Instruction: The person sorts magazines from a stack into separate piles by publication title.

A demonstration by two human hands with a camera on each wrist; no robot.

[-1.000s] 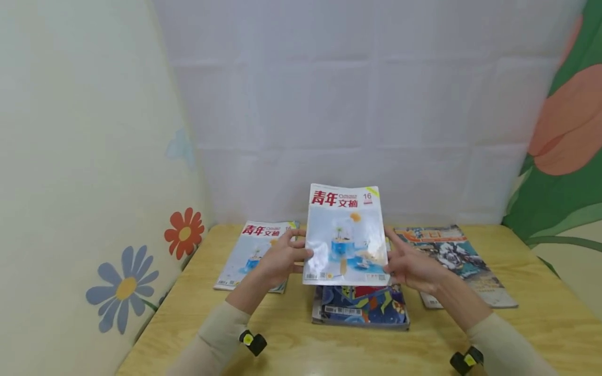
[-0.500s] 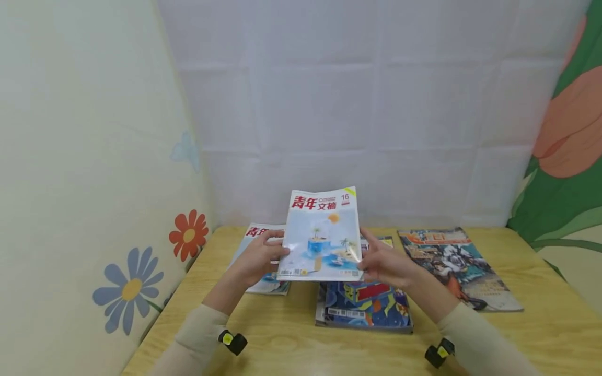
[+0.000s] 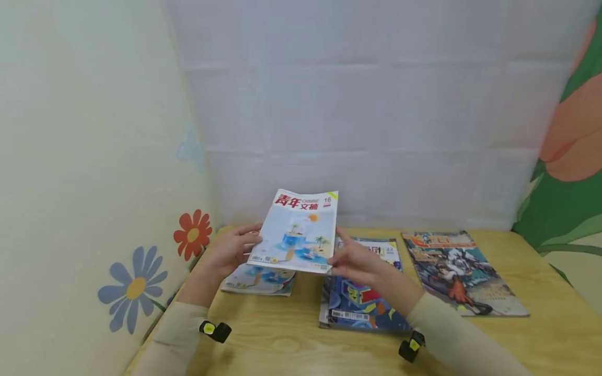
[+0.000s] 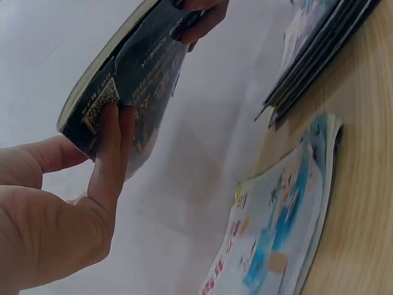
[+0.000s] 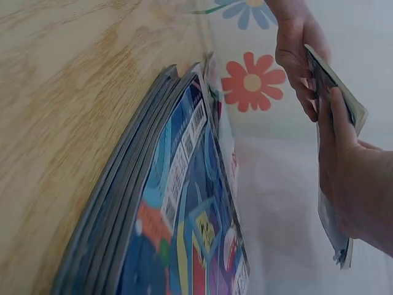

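Two hands (image 3: 230, 248) (image 3: 357, 259), one magazine (image 3: 295, 231)

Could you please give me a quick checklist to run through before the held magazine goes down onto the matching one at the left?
1. Left hand grips held magazine at its left edge: ok.
2. Right hand holds its right edge: ok.
3. Held magazine off the table: ok.
4. Matching magazine lies flat, nothing on it: ok.
5. Held magazine squarely above it: not ok, offset right.
6. Middle stack undisturbed: ok.
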